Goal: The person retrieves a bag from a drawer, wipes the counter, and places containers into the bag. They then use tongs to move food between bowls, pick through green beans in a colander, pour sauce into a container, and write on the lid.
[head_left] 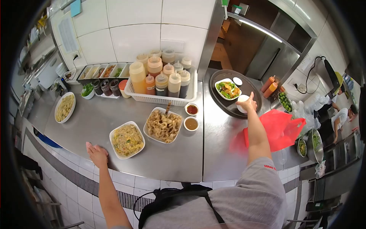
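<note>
Right hand [249,102]: arm stretched out, fingers closed over the rim of a small white bowl [240,108].
Small white bowl: in the right hand's grip, standing on a dark round tray [251,87]; the hand hides its contents.
Tray: under the grip. Just left of the fingers is a white plate of greens [227,90] with orange pieces, and past that a little white dish [237,81].
Left hand [97,153]: flat and open on the front edge of the steel counter [175,160], holding nothing.
Rice plate [127,140]: just right of the left hand, heaped with yellow fried rice.
Fried pieces plate [164,124]: beyond the rice plate, piled with pale battered pieces.
Sauce bowls: between the two hands, one red [191,109] and one brown [191,123].
Basket [160,100]: well beyond both hands, full of squeeze bottles.
Red bag [282,129]: beside the right forearm.
</note>
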### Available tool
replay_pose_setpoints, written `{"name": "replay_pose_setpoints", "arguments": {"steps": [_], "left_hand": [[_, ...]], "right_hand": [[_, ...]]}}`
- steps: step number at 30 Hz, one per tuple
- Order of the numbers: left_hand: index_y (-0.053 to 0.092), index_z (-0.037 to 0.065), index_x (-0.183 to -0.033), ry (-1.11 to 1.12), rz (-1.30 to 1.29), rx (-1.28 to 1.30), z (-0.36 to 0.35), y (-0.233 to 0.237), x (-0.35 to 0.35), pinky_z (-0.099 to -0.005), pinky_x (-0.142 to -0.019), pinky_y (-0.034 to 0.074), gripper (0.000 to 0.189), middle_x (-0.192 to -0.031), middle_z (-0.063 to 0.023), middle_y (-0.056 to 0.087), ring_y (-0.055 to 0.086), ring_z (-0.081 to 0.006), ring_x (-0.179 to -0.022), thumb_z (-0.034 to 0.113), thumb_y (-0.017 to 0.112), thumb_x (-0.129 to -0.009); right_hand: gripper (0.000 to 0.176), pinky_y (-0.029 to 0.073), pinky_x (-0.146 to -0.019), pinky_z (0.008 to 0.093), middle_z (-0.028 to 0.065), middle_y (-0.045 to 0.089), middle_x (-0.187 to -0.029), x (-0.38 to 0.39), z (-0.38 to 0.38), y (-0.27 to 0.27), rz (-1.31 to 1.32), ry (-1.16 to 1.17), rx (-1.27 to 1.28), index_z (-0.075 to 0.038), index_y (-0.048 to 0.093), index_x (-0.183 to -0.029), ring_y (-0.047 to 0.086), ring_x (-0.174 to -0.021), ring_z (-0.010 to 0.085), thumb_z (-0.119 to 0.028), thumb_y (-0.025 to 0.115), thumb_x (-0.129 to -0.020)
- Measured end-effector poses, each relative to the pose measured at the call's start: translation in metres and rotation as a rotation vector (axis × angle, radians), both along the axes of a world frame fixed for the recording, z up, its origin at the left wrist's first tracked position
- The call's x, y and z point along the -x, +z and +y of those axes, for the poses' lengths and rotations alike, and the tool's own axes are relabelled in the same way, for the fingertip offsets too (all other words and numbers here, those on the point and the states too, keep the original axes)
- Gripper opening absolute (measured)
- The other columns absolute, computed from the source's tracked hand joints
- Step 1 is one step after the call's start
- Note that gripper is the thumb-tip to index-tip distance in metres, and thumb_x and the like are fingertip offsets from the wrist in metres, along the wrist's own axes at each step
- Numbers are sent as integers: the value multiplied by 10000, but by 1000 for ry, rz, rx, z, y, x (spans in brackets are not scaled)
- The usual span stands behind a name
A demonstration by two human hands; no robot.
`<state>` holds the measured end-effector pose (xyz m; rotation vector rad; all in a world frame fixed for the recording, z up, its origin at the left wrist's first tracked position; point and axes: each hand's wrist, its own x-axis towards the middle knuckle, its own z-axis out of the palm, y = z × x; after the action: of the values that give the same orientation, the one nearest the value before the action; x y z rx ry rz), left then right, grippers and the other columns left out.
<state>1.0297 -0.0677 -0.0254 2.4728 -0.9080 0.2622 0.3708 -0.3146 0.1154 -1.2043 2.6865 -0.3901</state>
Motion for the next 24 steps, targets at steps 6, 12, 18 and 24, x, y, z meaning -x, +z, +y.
{"name": "replay_pose_setpoints", "arguments": {"steps": [6,12,18,24], "left_hand": [[363,-14,-1248,15,-82,109,2,-2,19,-402,-976,295,458,-1303,-185,368,342,-322,-1200,248,388,-873],[375,-17,-1244,78,-102,57,4,-8,15,-392,-986,284,444,-1306,-185,367,337,-321,-1204,219,384,-868],[377,-19,-1242,67,-71,121,5,7,25,-389,-964,306,454,-1294,-175,381,364,-327,-1176,206,408,-848],[400,11,-1232,65,-74,205,4,7,26,-404,-922,341,456,-1265,-161,399,410,-325,-1117,213,442,-825]], "right_hand": [[1231,325,-927,527,246,349,-1279,17,-18,-31,84,27,62,-270,1,-1385,322,-1212,371,-460,809,-477],[403,426,-800,343,188,571,-962,-39,-82,55,-148,646,1089,-36,557,-1034,548,-917,292,-288,654,-734],[248,461,-633,306,104,628,-716,-216,-173,196,-417,945,1105,-68,647,-818,606,-664,209,-303,597,-755],[527,486,-722,430,171,615,-936,-360,-197,305,529,1005,902,-129,234,-1359,614,-813,314,-157,362,-848]]}}
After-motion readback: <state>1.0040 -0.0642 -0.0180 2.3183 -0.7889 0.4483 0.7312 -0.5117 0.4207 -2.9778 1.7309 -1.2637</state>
